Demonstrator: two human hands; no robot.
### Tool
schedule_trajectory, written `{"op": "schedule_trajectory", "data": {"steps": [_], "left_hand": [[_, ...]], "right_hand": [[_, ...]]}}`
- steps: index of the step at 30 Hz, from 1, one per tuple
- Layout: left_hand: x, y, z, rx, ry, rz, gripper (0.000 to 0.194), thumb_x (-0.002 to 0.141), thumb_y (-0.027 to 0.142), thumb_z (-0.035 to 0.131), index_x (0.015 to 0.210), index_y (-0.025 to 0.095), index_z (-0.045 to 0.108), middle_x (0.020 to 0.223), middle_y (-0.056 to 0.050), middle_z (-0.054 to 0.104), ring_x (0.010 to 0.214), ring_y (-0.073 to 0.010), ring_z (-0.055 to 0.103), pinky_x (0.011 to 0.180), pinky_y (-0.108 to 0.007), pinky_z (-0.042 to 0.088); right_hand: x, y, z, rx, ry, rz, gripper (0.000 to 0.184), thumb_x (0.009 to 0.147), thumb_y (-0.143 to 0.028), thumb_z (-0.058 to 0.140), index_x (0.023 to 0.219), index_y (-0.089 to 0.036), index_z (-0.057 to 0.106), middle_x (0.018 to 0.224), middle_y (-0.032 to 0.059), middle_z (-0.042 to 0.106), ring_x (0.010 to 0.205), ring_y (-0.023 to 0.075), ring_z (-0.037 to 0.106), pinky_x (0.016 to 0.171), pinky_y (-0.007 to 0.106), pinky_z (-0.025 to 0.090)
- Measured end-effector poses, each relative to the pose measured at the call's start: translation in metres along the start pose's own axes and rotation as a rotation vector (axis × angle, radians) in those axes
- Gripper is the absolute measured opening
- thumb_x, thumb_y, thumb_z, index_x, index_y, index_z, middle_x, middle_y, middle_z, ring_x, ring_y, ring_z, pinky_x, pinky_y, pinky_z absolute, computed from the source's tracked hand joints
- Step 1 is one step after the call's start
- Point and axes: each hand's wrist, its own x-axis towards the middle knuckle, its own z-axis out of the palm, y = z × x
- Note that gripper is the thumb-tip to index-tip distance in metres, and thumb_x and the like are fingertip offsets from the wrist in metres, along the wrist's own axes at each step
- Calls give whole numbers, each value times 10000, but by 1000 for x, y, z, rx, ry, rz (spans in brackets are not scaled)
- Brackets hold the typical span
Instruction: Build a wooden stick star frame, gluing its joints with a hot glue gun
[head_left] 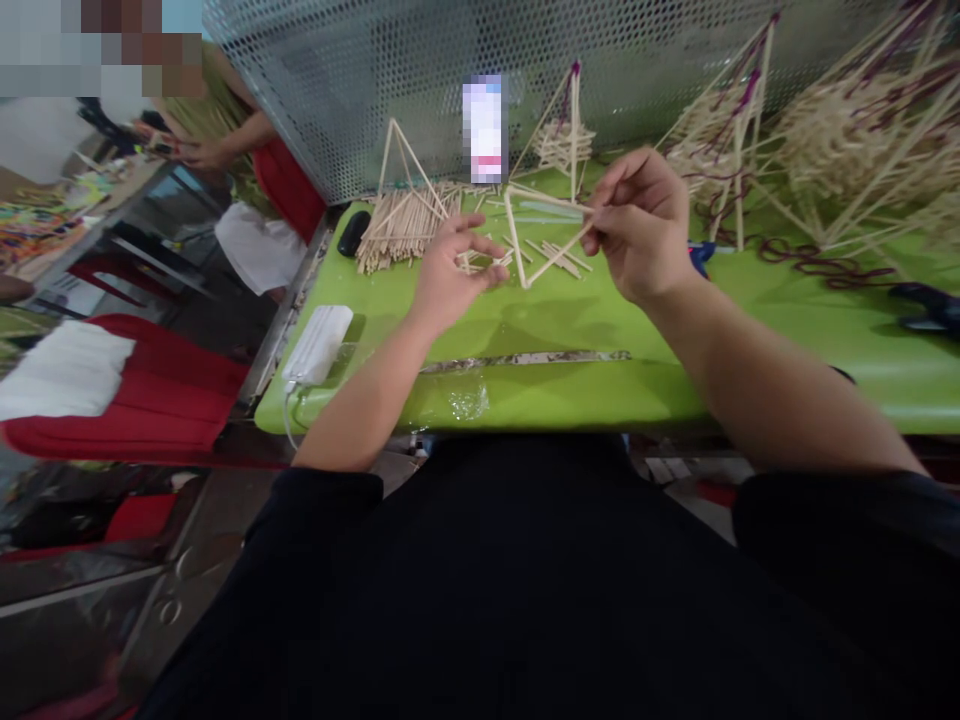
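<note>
Between the thumb and fingers of my right hand (641,225) is one corner of a triangle of thin wooden sticks (515,240), held above the green table. My left hand (457,270) is just left of the triangle, its fingers curved and apart with nothing visible in them. Behind that hand lies a pile of wooden sticks (397,228), with another stick triangle (392,125) standing up at it. Some loose short sticks (559,258) lie on the table under the held triangle.
Stick structures tied with purple yarn (716,150) stand at the back right, beside loose purple yarn (817,262). A dark glue gun (930,305) lies at the right. A white power bank (319,345) with a cable sits at the left. Another person (232,130) is at a far table.
</note>
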Motion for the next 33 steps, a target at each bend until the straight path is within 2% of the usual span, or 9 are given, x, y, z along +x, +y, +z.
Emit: {"op": "schedule_trajectory", "data": {"steps": [3,6,8,13,16,22,26,30,33], "left_hand": [[-2,6,1,-37,-57,24,405,907,554,1039,1199,333,866,1603,-52,768,1511,-315,736,1216,-560,674],[-3,14,0,-225,-124,7,467,1101,746,731,1222,317,870,1355,-83,865,1205,-232,864,1055,-470,742],[-5,19,-1,-307,-186,-11,536,1109,778,691,1146,278,880,1149,-85,889,989,-187,873,925,-407,760],[-8,23,0,-312,-271,-33,404,995,630,938,986,231,876,926,-68,869,749,-126,803,699,-280,691],[-10,24,1,-295,-254,-10,431,1007,648,916,933,227,862,878,-56,855,728,-113,788,679,-261,674],[-12,32,-4,-378,-181,-14,456,1011,704,880,969,250,867,881,-36,843,760,-122,803,703,-277,700],[-14,37,-7,-398,-172,-63,403,1030,661,883,994,260,863,881,-22,833,780,-133,823,717,-295,727],[-14,39,-8,-384,-155,-163,304,1052,556,902,983,264,853,855,-1,810,774,-136,829,738,-302,732],[-12,38,-9,-410,-168,-213,290,1045,522,922,958,255,849,833,6,801,746,-132,814,737,-301,734]], "right_hand": [[-6,-4,5,5,-6,11,508,686,-606,1061,972,-474,662,711,-9,714,798,302,614,699,548,509],[-10,-5,7,-20,26,-26,524,717,-631,1081,983,-446,669,827,14,760,833,297,604,739,549,522],[-11,-5,5,-37,3,1,536,727,-623,1095,974,-442,654,839,32,749,888,322,631,745,557,532],[-13,-1,0,-6,-86,123,586,727,-566,1123,1010,-447,624,825,34,728,1004,350,685,714,543,579],[-16,0,3,9,-85,114,579,765,-607,1106,1048,-431,633,909,39,765,981,328,680,720,531,590],[-18,-16,7,-30,90,3,489,885,-812,940,1111,-462,685,1158,10,833,773,257,602,684,516,525],[-18,-25,6,-43,62,81,472,885,-841,905,1192,-525,736,1075,0,839,725,257,631,592,498,452],[-22,-21,15,71,-22,115,549,920,-809,871,1375,-511,798,1425,-36,849,640,183,606,541,459,422],[-24,-16,20,46,-132,137,571,936,-856,835,1277,-399,873,1201,25,895,603,191,607,491,433,399]]}}
